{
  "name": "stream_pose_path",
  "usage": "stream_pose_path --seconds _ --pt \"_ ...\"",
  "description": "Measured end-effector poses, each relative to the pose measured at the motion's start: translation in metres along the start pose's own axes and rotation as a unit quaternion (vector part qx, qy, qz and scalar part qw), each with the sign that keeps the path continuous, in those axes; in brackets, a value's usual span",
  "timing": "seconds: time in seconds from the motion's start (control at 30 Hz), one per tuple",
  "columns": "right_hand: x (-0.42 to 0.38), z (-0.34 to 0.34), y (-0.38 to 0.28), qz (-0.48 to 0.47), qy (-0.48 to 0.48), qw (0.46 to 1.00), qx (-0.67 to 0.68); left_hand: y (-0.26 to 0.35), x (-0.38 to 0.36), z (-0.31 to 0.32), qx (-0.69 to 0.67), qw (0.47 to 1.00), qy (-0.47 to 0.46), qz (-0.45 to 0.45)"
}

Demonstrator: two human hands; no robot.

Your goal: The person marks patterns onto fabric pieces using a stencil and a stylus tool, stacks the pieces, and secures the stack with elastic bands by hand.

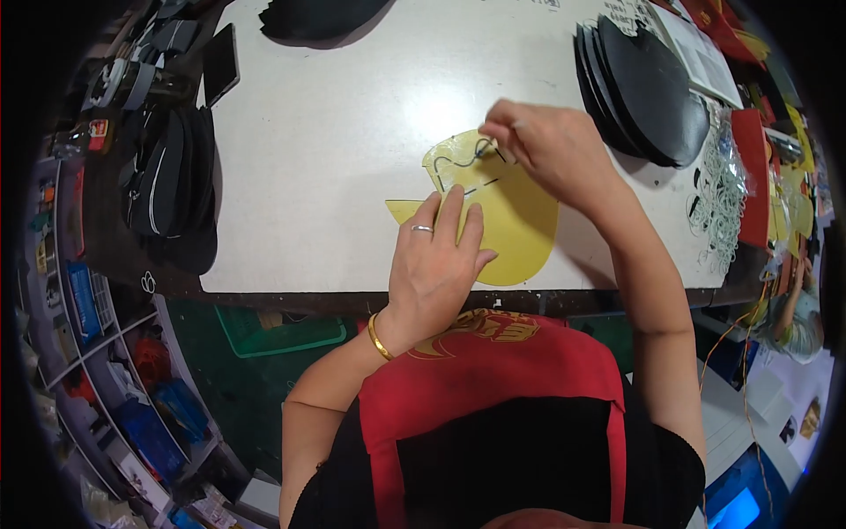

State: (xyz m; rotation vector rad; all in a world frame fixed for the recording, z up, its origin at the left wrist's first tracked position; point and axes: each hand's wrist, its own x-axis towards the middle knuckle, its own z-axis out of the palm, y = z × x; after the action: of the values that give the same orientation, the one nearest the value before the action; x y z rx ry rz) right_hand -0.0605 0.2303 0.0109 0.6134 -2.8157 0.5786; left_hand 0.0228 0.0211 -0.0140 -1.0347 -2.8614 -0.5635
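Observation:
A rounded yellow sheet (520, 229), like a template, lies on the white tabletop in front of me. Dark dashes and a curved dark line run across its upper part, near a shiny clear patch. My left hand (441, 251) rests flat on the sheet with fingers spread, a ring on one finger. At the sheet's upper right edge, my right hand (546, 150) is closed in a pinch beside the dark line. Whatever sits between its fingertips is too small and hidden to name.
Stacked black rounded pieces (648, 97) lie at the right, near a tangle of pale loops (718, 212). Another black piece (322, 18) is at the far edge. Black zippered pieces (172, 181) and a dark flat device (221, 64) are at left. A green crate (282, 339) stands below.

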Motion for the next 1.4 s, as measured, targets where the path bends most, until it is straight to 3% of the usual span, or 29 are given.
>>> stream_pose_path --seconds 0.17,0.3,0.4,0.53,0.57,0.67,0.7,0.9,0.97,1.0,1.03,1.07,1.13,1.23,1.33,1.37,1.4 --pt "-0.021 -0.011 0.0 0.002 0.009 1.0 -0.016 0.001 0.001 -0.002 0.009 1.0 -0.012 0.009" --pt "-0.036 -0.016 -0.021 0.014 0.031 0.995 0.095 0.0 -0.001 0.0 0.012 1.0 -0.007 0.006" --pt "-0.041 0.005 -0.028 -0.013 -0.021 0.994 0.103 0.0 0.001 -0.001 -0.001 1.0 -0.005 0.012" --pt "-0.044 -0.018 -0.011 0.105 0.029 0.992 0.061 0.001 0.001 0.001 0.0 1.0 0.011 -0.002" --pt "-0.046 -0.029 -0.006 0.217 -0.003 0.966 0.141 0.0 0.001 0.001 -0.005 1.0 0.014 -0.001" --pt "-0.06 -0.008 0.035 0.291 0.078 0.947 0.108 0.0 -0.003 0.007 -0.001 1.0 0.028 0.008" --pt "-0.068 0.004 0.041 0.257 0.083 0.962 0.047 -0.001 -0.004 0.009 0.01 0.999 0.036 0.011" --pt "-0.068 -0.023 -0.007 0.266 -0.083 0.948 0.154 -0.008 -0.003 0.003 0.014 0.998 0.029 0.053" --pt "-0.081 -0.035 -0.002 0.18 0.05 0.951 0.247 -0.029 0.011 -0.005 -0.048 0.993 0.023 0.102" --pt "-0.09 -0.05 0.015 0.187 0.136 0.947 0.221 -0.044 0.026 -0.013 -0.044 0.987 0.066 0.141" --pt "-0.096 -0.067 0.044 0.205 0.258 0.897 0.294 -0.055 0.046 -0.024 0.036 0.981 0.125 0.144" --pt "-0.088 -0.103 0.053 0.322 0.307 0.884 0.142 -0.072 0.07 -0.031 0.057 0.979 0.157 0.115" --pt "-0.093 -0.14 0.126 0.404 0.281 0.867 0.084 -0.123 0.123 -0.035 0.163 0.969 0.178 0.049" --pt "-0.127 -0.14 0.212 0.435 0.153 0.878 -0.128 -0.187 0.177 -0.018 0.255 0.94 0.223 -0.051" --pt "-0.146 -0.154 0.169 0.387 0.361 0.838 0.131 -0.216 0.173 -0.017 0.186 0.959 0.212 -0.02" --pt "-0.157 -0.155 0.154 0.35 0.385 0.829 0.207 -0.188 0.163 -0.026 0.146 0.959 0.238 0.051" --pt "-0.166 -0.156 0.138 0.312 0.409 0.811 0.279 -0.162 0.144 -0.029 0.112 0.966 0.201 0.117"
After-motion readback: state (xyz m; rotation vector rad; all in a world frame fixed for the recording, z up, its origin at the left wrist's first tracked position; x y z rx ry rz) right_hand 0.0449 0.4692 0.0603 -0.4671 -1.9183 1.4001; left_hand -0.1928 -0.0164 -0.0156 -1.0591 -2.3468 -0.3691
